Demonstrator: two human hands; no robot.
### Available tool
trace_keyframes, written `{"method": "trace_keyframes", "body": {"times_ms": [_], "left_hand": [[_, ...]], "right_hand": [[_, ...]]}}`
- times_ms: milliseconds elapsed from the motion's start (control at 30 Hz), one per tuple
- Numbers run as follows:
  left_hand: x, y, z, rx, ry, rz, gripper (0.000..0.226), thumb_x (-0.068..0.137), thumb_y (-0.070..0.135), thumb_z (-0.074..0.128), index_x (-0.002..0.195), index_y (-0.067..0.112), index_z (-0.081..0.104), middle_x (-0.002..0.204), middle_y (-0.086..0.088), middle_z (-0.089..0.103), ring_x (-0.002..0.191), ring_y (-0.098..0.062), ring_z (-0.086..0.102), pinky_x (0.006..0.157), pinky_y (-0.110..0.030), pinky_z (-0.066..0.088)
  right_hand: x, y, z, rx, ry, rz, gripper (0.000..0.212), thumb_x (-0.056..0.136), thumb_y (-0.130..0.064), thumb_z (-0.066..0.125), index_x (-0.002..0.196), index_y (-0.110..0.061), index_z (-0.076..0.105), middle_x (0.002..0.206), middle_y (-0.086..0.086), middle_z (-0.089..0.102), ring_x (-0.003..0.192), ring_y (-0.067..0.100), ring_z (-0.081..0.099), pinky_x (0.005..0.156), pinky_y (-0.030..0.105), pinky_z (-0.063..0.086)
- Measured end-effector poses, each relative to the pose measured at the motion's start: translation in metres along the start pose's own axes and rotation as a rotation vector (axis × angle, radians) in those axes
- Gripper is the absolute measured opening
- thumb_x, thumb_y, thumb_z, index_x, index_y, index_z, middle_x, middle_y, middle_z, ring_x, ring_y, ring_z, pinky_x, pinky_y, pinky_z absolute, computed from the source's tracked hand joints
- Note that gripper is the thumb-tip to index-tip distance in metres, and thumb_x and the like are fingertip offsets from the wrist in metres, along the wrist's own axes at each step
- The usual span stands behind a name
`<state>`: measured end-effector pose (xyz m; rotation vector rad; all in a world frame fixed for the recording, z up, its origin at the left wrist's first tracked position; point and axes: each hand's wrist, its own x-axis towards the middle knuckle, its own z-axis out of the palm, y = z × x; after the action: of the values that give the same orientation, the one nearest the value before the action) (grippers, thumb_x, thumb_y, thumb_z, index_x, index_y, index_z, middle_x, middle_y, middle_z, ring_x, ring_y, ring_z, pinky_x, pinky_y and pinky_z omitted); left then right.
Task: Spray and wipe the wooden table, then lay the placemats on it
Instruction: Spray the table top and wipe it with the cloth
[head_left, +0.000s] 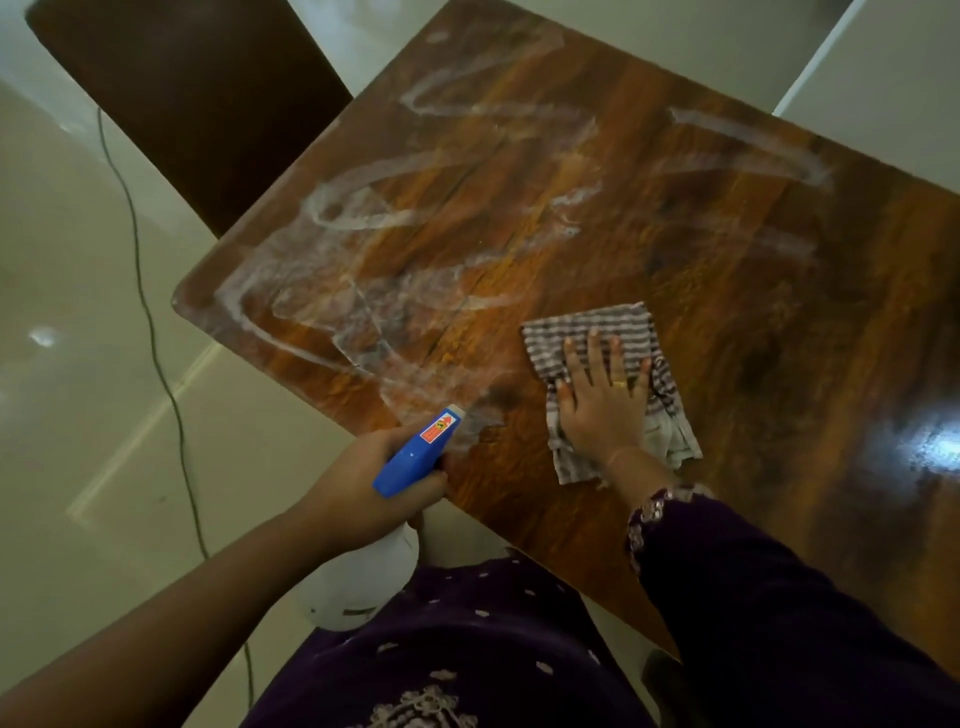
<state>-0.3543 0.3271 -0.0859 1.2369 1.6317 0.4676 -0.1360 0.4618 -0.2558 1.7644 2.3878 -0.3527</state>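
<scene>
Two bare hands were at the near edge of a wooden table (727, 260), which ran diagonally from the middle of the frame to its right side. The left hand (358, 483), at lower centre, had its fingers curled around the blue trigger head of a spray bottle (415, 457), the nozzle pointing up and right toward the tabletop. The bottle's white body hung below the hand, off the table's edge and above the person's dark purple clothing.

The right hand (602, 400), right of centre, lay flat with fingers straight and spread on a grey-and-white striped cloth (597, 325), pressing it to the wood and gripping nothing. A gold ring (619, 384) showed on one finger, and a dark embroidered sleeve (727, 571) covered the arm from the wrist down to the lower right corner. The cloth lay on the tabletop, its far corner reaching past the fingertips and its near end bunched beside the wrist.

White looping streaks of spray (363, 208) covered the left and upper parts of the tabletop, with one more toward the upper right. The wood to the right of the cloth looked dark and glossy, with a bright glare (935, 447) at the right edge of the frame. A dark brown chair (197, 93) stood just beyond the table in the upper left, and a thin cable (156, 338) trailed across the pale tiled floor (62, 415) down the left of the frame.
</scene>
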Motion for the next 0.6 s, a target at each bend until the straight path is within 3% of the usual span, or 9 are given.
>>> {"method": "trace_keyframes", "body": {"times_ms": [100, 200, 267, 367, 500, 600], "left_hand": [[0.005, -0.007, -0.008, -0.012, 0.029, 0.014, 0.015, 0.086, 0.011, 0.062, 0.086, -0.003, 0.057, 0.081, -0.024, 0.065, 0.054, -0.014, 0.064, 0.059, -0.023, 0.052], [0.007, -0.017, -0.019, -0.031, 0.055, 0.011, 0.007, 0.086, 0.007, 0.061, 0.088, 0.000, 0.058, 0.082, -0.021, 0.065, 0.057, -0.017, 0.064, 0.064, -0.034, 0.054], [0.007, -0.022, -0.027, -0.036, 0.073, 0.027, 0.005, 0.087, 0.008, 0.061, 0.087, 0.003, 0.060, 0.081, -0.019, 0.066, 0.057, -0.018, 0.064, 0.061, -0.028, 0.053], [0.006, -0.029, -0.040, -0.066, 0.098, 0.031, 0.015, 0.082, 0.021, 0.060, 0.084, 0.006, 0.060, 0.078, -0.017, 0.066, 0.055, -0.014, 0.063, 0.057, -0.021, 0.052], [0.004, -0.040, -0.058, -0.037, 0.131, -0.012, 0.027, 0.073, 0.028, 0.056, 0.084, 0.004, 0.059, 0.078, -0.019, 0.066, 0.058, -0.026, 0.063, 0.061, -0.037, 0.053], [0.003, -0.046, -0.069, -0.038, 0.131, -0.016, 0.027, 0.071, 0.028, 0.056, 0.083, 0.004, 0.059, 0.077, -0.015, 0.068, 0.056, -0.023, 0.063, 0.058, -0.033, 0.053]], "right_hand": [[-0.039, -0.010, 0.013, 0.028, 0.059, -0.103, 0.064, 0.093, -0.048, 0.024, 0.152, -0.027, 0.014, 0.161, 0.006, 0.012, 0.147, 0.031, 0.008, 0.113, 0.063, 0.001], [-0.067, -0.029, 0.027, 0.023, 0.084, -0.208, 0.066, 0.092, -0.051, 0.029, 0.151, -0.025, 0.020, 0.160, 0.007, 0.016, 0.147, 0.032, 0.012, 0.112, 0.064, 0.003], [-0.074, -0.047, 0.034, 0.024, 0.089, -0.254, 0.065, 0.092, -0.051, 0.033, 0.151, -0.025, 0.024, 0.159, 0.005, 0.016, 0.147, 0.032, 0.012, 0.111, 0.066, 0.005], [-0.071, -0.078, 0.036, 0.037, 0.072, -0.304, 0.065, 0.092, -0.050, 0.035, 0.150, -0.023, 0.028, 0.159, 0.007, 0.018, 0.147, 0.033, 0.012, 0.110, 0.068, 0.007], [-0.050, -0.128, 0.030, 0.032, 0.024, -0.406, 0.063, 0.092, -0.049, 0.032, 0.149, -0.022, 0.030, 0.158, 0.009, 0.022, 0.146, 0.036, 0.016, 0.110, 0.068, 0.005], [-0.017, -0.146, 0.018, 0.006, 0.014, -0.495, 0.060, 0.093, -0.047, 0.031, 0.149, -0.026, 0.029, 0.158, 0.006, 0.022, 0.146, 0.033, 0.017, 0.111, 0.067, -0.003]]}}
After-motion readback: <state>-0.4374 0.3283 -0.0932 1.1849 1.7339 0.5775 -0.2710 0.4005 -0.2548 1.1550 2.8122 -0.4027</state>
